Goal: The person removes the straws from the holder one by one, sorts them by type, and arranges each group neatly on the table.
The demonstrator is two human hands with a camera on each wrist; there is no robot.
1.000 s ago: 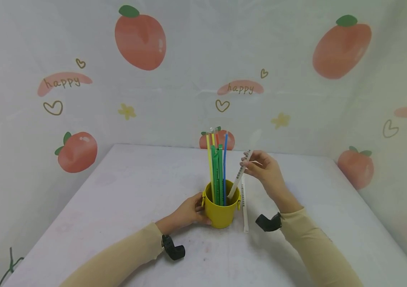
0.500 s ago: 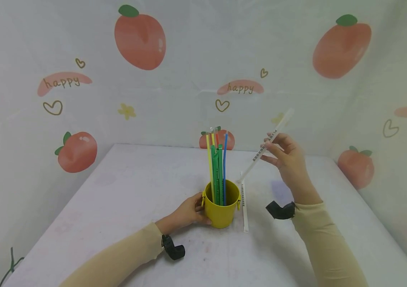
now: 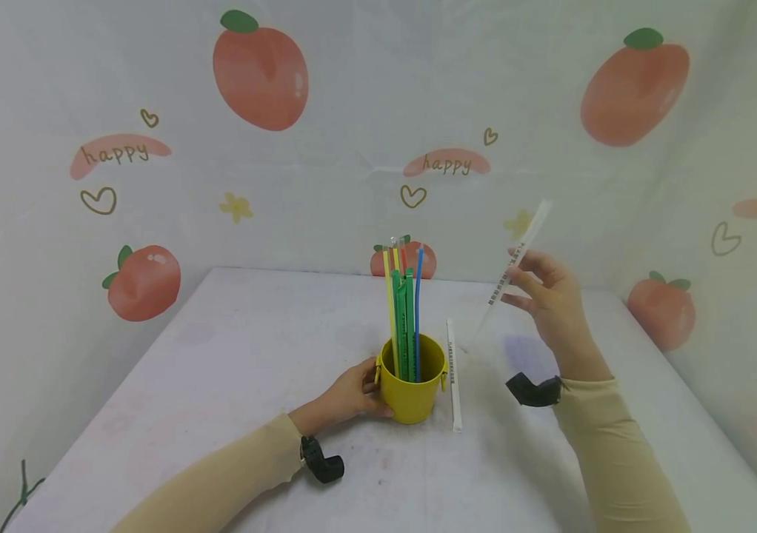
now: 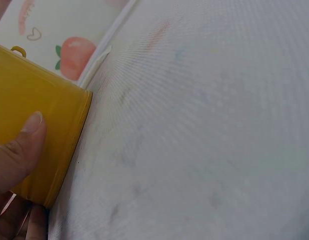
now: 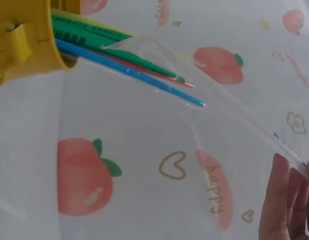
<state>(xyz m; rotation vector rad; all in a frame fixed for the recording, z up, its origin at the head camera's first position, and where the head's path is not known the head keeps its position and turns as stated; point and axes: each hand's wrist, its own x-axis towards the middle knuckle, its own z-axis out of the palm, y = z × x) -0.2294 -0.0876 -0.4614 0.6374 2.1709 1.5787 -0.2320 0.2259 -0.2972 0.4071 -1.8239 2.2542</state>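
Shifted right since 1.0 s ago: your right hand (image 3: 555, 303) and the printed white sleeve (image 3: 500, 289), whose lower end then stood inside the yellow bucket (image 3: 408, 403) and now hangs outside, to the right of its rim. You pinch the sleeve between thumb and fingertips, tilted, upper end leaning away from the bucket. Your left hand (image 3: 350, 392), unmoved, curls round the bucket's side, thumb against the wall. Inside stand green sticks (image 3: 402, 326), yellow straws (image 3: 387, 289) and 1 blue straw (image 3: 418, 311), all in place. Just beside the bucket, 1 white stick (image 3: 455, 377) lies flat. Judged from this, removal of the held sleeve is complete; its release is not.
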